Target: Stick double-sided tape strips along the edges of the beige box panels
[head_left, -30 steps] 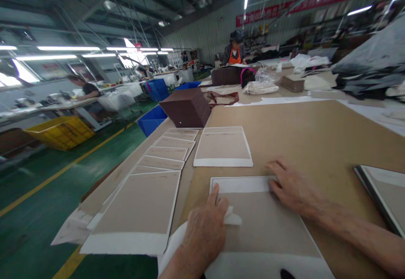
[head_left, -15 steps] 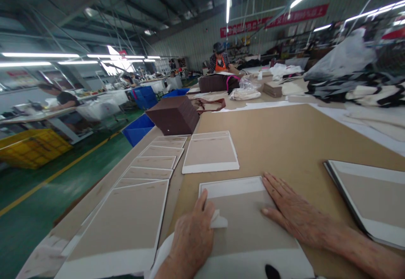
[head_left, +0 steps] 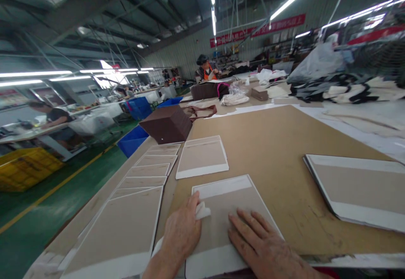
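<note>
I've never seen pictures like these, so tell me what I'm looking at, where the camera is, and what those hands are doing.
There's no machine here, just a person's bare hands. Every picture comes from one camera worn on that person's head, looking forward and down. The right hand lies spread on a beige panel with white borders. The left hand rests at its left side, with a crumpled white scrap by the fingers; I can't tell whether it's gripped. On the tan tabletop, similar panels overlap in a row to the left, one more panel lies ahead, and a stack sits to the right.
</note>
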`<state>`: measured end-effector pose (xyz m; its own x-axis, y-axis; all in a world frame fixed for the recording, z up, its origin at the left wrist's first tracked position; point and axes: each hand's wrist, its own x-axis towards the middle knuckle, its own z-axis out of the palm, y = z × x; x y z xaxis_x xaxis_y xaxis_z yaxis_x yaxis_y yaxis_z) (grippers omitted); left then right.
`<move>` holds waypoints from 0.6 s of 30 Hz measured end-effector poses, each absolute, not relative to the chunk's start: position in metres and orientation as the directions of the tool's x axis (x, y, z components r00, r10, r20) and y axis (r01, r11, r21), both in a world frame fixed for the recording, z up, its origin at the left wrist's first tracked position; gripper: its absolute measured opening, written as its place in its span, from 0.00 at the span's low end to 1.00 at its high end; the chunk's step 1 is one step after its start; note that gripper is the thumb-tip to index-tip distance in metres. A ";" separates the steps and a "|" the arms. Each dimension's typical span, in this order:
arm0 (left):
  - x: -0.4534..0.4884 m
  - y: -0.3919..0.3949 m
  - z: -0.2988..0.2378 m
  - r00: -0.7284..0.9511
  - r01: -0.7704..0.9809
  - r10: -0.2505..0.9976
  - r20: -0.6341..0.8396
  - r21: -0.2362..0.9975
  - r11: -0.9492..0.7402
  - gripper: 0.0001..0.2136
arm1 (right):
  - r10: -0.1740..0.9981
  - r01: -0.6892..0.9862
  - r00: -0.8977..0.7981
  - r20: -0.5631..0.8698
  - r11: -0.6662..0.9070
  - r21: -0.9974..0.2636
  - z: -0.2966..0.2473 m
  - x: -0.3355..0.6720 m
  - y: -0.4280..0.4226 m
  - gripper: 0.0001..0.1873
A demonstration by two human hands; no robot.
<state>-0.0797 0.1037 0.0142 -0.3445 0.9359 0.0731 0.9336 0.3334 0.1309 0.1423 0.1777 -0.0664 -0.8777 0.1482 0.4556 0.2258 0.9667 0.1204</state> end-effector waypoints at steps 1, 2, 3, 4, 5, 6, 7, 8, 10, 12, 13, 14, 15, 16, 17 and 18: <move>-0.081 0.104 0.015 -0.351 0.930 0.933 0.077 0.144 0.338 0.22 | 0.157 0.214 -0.884 0.441 0.974 0.081 -0.064 0.138 0.177 0.34; -0.081 0.103 0.016 -0.352 0.929 0.932 0.082 0.152 0.337 0.21 | 0.161 0.201 -0.889 0.429 0.978 0.051 -0.062 0.135 0.176 0.37; -0.081 0.102 0.017 -0.348 0.930 0.933 0.089 0.156 0.332 0.20 | 0.157 0.191 -0.894 0.421 0.981 0.041 -0.058 0.133 0.175 0.39; -0.080 0.101 0.018 -0.341 0.933 0.935 0.095 0.153 0.325 0.20 | 0.146 0.184 -0.896 0.419 0.982 0.052 -0.055 0.132 0.174 0.39; -0.079 0.100 0.018 -0.334 0.937 0.937 0.098 0.145 0.319 0.21 | 0.127 0.176 -0.896 0.425 0.981 0.078 -0.052 0.131 0.173 0.39; -0.078 0.099 0.018 -0.326 0.940 0.940 0.096 0.134 0.313 0.22 | 0.105 0.169 -0.894 0.436 0.979 0.110 -0.049 0.131 0.172 0.38; -0.078 0.099 0.018 -0.319 0.944 0.943 0.093 0.125 0.306 0.23 | 0.085 0.163 -0.890 0.448 0.977 0.140 -0.048 0.132 0.172 0.37; -0.077 0.099 0.017 -0.314 0.946 0.945 0.095 0.116 0.303 0.23 | 0.074 0.163 -0.888 0.455 0.973 0.161 -0.048 0.132 0.173 0.37; -0.076 0.098 0.013 -0.308 0.950 0.944 0.121 0.099 0.297 0.21 | 0.082 0.178 -0.883 0.463 0.970 0.168 -0.051 0.131 0.173 0.38; -0.080 0.097 0.008 -0.302 0.953 0.941 0.156 0.077 0.293 0.20 | 0.107 0.211 -0.870 0.481 0.963 0.168 -0.057 0.128 0.173 0.35; -0.084 0.096 0.005 -0.298 0.955 0.941 0.162 0.065 0.291 0.21 | 0.117 0.232 -0.857 0.502 0.957 0.174 -0.061 0.125 0.174 0.32; -0.090 0.096 0.000 -0.275 0.961 0.948 0.157 0.047 0.271 0.21 | 0.114 0.256 -0.836 0.537 0.947 0.197 -0.066 0.121 0.176 0.26; -0.098 0.096 -0.005 -0.250 0.968 0.953 0.169 0.031 0.248 0.21 | 0.102 0.281 -0.802 0.589 0.934 0.220 -0.072 0.117 0.179 0.20; -0.107 0.098 -0.010 -0.245 0.969 0.953 0.178 0.016 0.246 0.21 | 0.082 0.286 -0.786 0.612 0.927 0.243 -0.078 0.112 0.183 0.18; -0.116 0.099 -0.016 -0.241 0.970 0.954 0.179 0.007 0.244 0.21 | 0.065 0.284 -0.783 0.618 0.922 0.263 -0.084 0.108 0.188 0.16; -0.124 0.101 -0.021 -0.259 0.965 0.946 0.194 0.017 0.261 0.20 | 0.048 0.275 -0.788 0.614 0.919 0.281 -0.090 0.103 0.192 0.16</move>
<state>-0.1237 0.1011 -0.0205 -0.2590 0.9462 0.1938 0.9653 0.2606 0.0174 0.1032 0.1920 -0.0897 -0.7877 0.0483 0.6142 0.2754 0.9194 0.2809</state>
